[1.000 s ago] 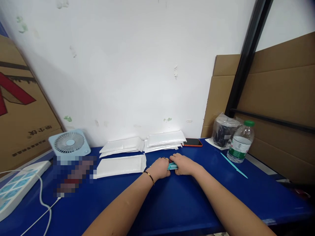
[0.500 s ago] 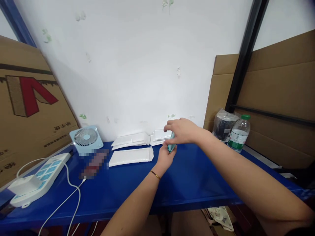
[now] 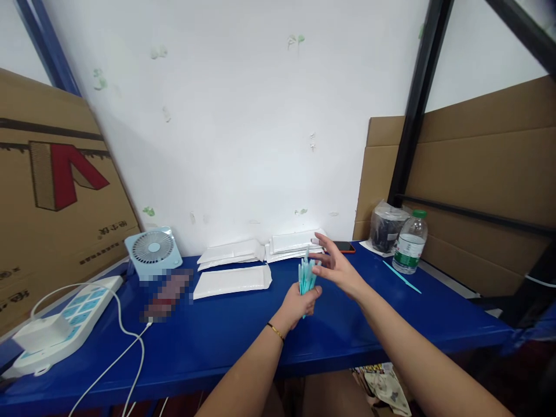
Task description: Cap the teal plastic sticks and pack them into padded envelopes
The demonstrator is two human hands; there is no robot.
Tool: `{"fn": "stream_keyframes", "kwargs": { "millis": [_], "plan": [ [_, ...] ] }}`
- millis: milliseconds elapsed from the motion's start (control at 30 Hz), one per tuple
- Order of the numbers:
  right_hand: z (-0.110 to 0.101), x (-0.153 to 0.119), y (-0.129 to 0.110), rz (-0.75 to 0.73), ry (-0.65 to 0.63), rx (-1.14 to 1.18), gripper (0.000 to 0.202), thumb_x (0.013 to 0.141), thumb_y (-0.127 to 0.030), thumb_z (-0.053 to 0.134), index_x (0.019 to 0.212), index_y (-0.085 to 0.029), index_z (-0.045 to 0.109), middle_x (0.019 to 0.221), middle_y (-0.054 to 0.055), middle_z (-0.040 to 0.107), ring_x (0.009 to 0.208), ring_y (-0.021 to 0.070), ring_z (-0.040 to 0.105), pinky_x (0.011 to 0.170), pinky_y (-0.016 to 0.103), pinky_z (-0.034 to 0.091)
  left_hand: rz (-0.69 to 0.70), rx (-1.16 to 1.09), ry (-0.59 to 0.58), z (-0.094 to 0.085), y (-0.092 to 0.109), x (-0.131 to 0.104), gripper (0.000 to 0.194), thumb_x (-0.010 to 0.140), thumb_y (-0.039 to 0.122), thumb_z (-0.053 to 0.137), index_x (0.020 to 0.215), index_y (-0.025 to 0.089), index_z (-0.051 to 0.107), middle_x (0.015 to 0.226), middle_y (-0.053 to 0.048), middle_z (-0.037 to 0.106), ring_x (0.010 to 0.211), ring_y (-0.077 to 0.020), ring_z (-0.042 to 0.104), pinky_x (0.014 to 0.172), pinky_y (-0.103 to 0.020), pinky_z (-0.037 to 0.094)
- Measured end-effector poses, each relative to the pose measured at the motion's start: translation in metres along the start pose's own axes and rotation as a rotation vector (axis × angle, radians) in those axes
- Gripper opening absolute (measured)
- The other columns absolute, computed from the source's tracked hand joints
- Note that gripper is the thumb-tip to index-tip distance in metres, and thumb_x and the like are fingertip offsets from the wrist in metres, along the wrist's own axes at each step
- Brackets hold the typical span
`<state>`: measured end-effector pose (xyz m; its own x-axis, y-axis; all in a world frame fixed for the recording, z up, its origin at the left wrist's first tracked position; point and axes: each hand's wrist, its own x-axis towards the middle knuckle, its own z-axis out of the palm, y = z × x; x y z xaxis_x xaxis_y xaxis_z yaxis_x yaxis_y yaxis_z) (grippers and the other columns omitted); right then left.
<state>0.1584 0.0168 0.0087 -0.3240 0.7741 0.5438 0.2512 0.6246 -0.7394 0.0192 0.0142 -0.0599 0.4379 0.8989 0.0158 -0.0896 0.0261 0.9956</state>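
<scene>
A bundle of thin light-blue sticks (image 3: pixel 307 274) stands upright in my left hand (image 3: pixel 299 304), whose fingers wrap round its lower part above the blue table (image 3: pixel 243 330). Just right of the bundle's top is my right hand (image 3: pixel 336 267), its fingers spread and curved, with nothing held between them. One similar light-blue stick (image 3: pixel 402 277) lies on the table at the right, near the bottle. White padded packets (image 3: pixel 232 280) lie left of my hands, and more white packets (image 3: pixel 293 243) lie behind them against the wall.
On the left are a light-blue fan (image 3: pixel 153 248), a white power strip (image 3: pixel 82 315) with cables and a blurred flat item (image 3: pixel 167 295). A phone (image 3: pixel 346 247), a wrapped dark roll (image 3: pixel 386 229) and a green-capped bottle (image 3: pixel 409 246) are at the right. Cardboard (image 3: pixel 478 156) stands at the side.
My right hand has moved off the bundle and opened. My left hand is slightly lower, with the sticks now visible above it. The view has shifted right, showing the phone and the single stick.
</scene>
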Motion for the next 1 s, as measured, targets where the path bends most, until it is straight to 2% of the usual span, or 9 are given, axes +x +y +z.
{"fn": "stream_keyframes", "kwargs": {
  "millis": [100,233,333,433,500,567,667,867,1000],
  "plan": [
    [-0.007,-0.007,0.001,0.029,0.012,0.214,0.077,0.077,-0.061,0.048,0.14,-0.028,0.018,0.139,0.014,0.033,0.119,0.0258,0.045,0.093,0.042,0.04,-0.102,-0.116,-0.309,0.012,0.01,-0.015,0.034,0.068,0.039,0.067,0.067,0.019,0.039,0.04,0.013,0.029,0.034,-0.002,0.023,0.043,-0.02,0.025],
    [-0.012,-0.01,-0.025,0.051,-0.068,0.144,0.057,0.089,-0.057,0.021,0.119,-0.021,0.053,0.122,0.011,0.055,0.117,0.0237,0.047,0.099,0.044,0.035,-0.104,-0.148,-0.397,0.017,0.017,-0.028,0.031,0.069,0.031,0.067,0.067,0.018,0.039,0.041,0.012,0.031,0.034,-0.0016,0.024,0.043,-0.02,0.021],
    [-0.013,-0.014,-0.042,0.07,-0.268,0.199,0.047,0.087,-0.053,0.036,0.116,-0.022,0.057,0.117,0.01,0.059,0.11,0.0256,0.052,0.093,0.045,0.04,-0.107,-0.17,-0.44,0.014,0.02,-0.037,0.03,0.067,0.026,0.068,0.066,0.017,0.039,0.041,0.011,0.03,0.034,-0.0015,0.023,0.042,-0.02,0.018],
    [-0.01,-0.022,-0.046,0.025,-0.21,0.431,0.07,0.075,-0.053,0.056,0.136,-0.029,0.031,0.128,0.011,0.049,0.11,0.0291,0.052,0.082,0.043,0.046,-0.166,-0.239,-0.51,0.014,0.024,-0.046,0.028,0.069,0.028,0.065,0.066,0.018,0.039,0.041,0.012,0.027,0.034,-0.0014,0.02,0.042,-0.019,0.018],
    [-0.004,-0.027,-0.046,0.022,-0.231,0.427,0.071,0.068,-0.047,0.066,0.131,-0.028,0.036,0.118,0.01,0.056,0.101,0.0279,0.057,0.076,0.039,0.049,-0.187,-0.222,-0.547,0.016,0.027,-0.049,0.027,0.069,0.029,0.065,0.067,0.017,0.041,0.043,0.011,0.029,0.036,-0.0019,0.024,0.042,-0.019,0.019],
    [0.003,-0.03,-0.048,0.031,-0.265,0.245,0.044,0.069,-0.038,0.067,0.109,-0.024,0.055,0.098,0.007,0.063,0.087,0.0232,0.061,0.072,0.035,0.049,-0.129,-0.114,-0.505,0.017,0.028,-0.047,0.024,0.065,0.026,0.068,0.069,0.016,0.047,0.048,0.008,0.038,0.04,-0.0032,0.032,0.042,-0.019,0.024],
    [0.011,-0.028,-0.049,0.015,-0.191,-0.031,0.015,0.075,-0.032,0.062,0.084,-0.021,0.06,0.082,0.003,0.063,0.075,0.0183,0.058,0.066,0.03,0.046,0.034,0.084,-0.272,0.012,0.028,-0.037,0.022,0.063,0.02,0.069,0.079,0.013,0.056,0.06,0.003,0.048,0.048,-0.0052,0.039,0.046,-0.02,0.032],
    [0.034,-0.025,-0.022,0.084,-0.189,0.041,0.013,0.077,-0.032,0.06,0.078,-0.02,0.053,0.073,-0.001,0.059,0.068,0.0155,0.056,0.064,0.028,0.046,0.035,0.257,-0.105,-0.002,0.011,-0.022,0.027,0.06,0.018,0.07,0.086,0.014,0.061,0.071,0.0,0.054,0.061,-0.0107,0.048,0.055,-0.023,0.041],
    [0.039,-0.029,-0.007,0.201,0.066,0.25,0.016,0.076,-0.032,0.062,0.082,-0.022,0.051,0.075,0.0,0.059,0.069,0.0162,0.058,0.064,0.028,0.047,0.039,0.255,-0.05,-0.002,0.008,-0.02,0.019,0.064,0.02,0.068,0.08,0.017,0.057,0.065,0.002,0.052,0.057,-0.0097,0.046,0.054,-0.023,0.04]
  ]
}}
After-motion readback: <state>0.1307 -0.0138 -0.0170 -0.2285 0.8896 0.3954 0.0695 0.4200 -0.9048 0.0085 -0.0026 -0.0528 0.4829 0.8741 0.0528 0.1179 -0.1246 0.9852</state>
